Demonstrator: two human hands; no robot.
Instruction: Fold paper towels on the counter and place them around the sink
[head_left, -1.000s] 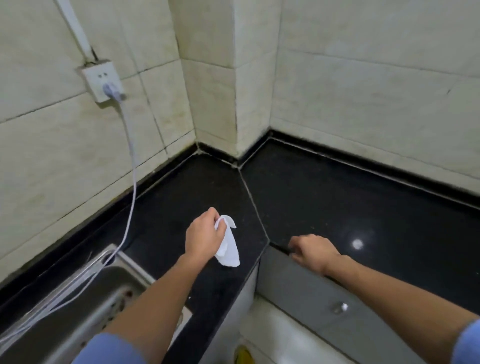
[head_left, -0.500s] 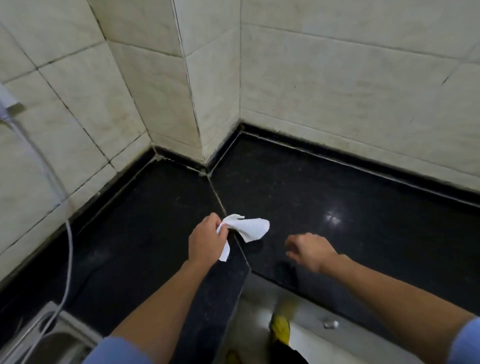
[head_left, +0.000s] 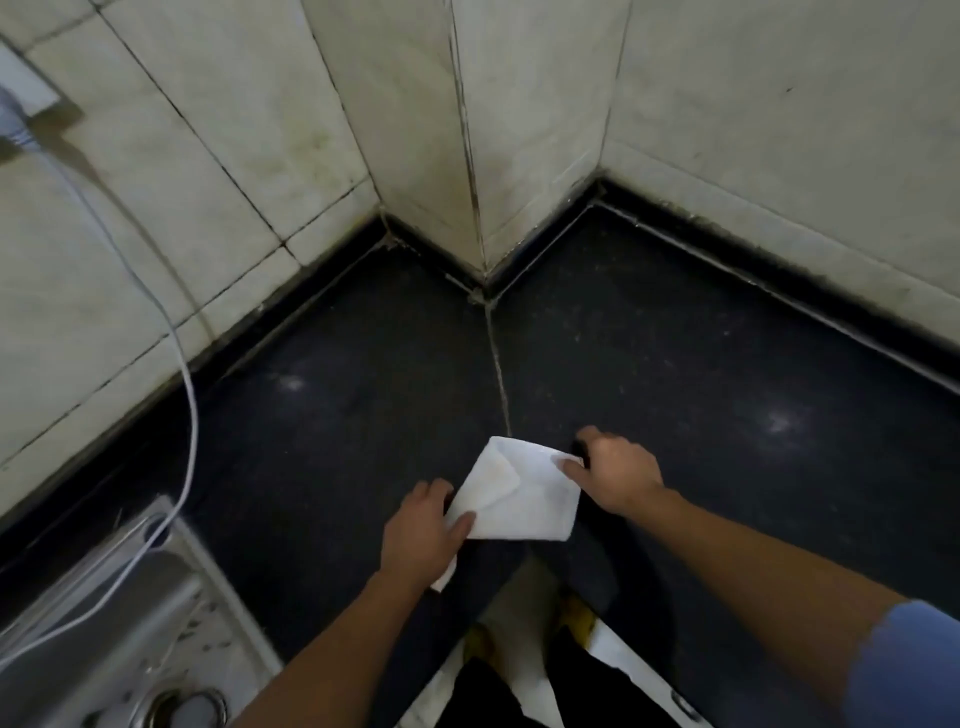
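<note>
A white paper towel (head_left: 519, 493) lies partly unfolded on the black counter (head_left: 337, 415), over the seam near the inner front corner. My left hand (head_left: 423, 530) pinches the towel's lower left edge, thumb on top, with a bit of towel sticking out below the palm. My right hand (head_left: 613, 470) holds the towel's upper right corner with thumb and fingers. One flap of the towel is folded over toward the middle. The steel sink (head_left: 104, 634) sits at the lower left.
A white cable (head_left: 189, 395) runs from a wall plug (head_left: 15, 130) down into the sink. Tiled walls (head_left: 519, 130) form a jutting corner behind the counter. Below the counter edge are my dark trousers (head_left: 493, 691) and the floor.
The right hand left the counter edge and took hold of the towel's right corner. The left hand set the dangling towel down on the counter, spread out. The view tilted downward.
</note>
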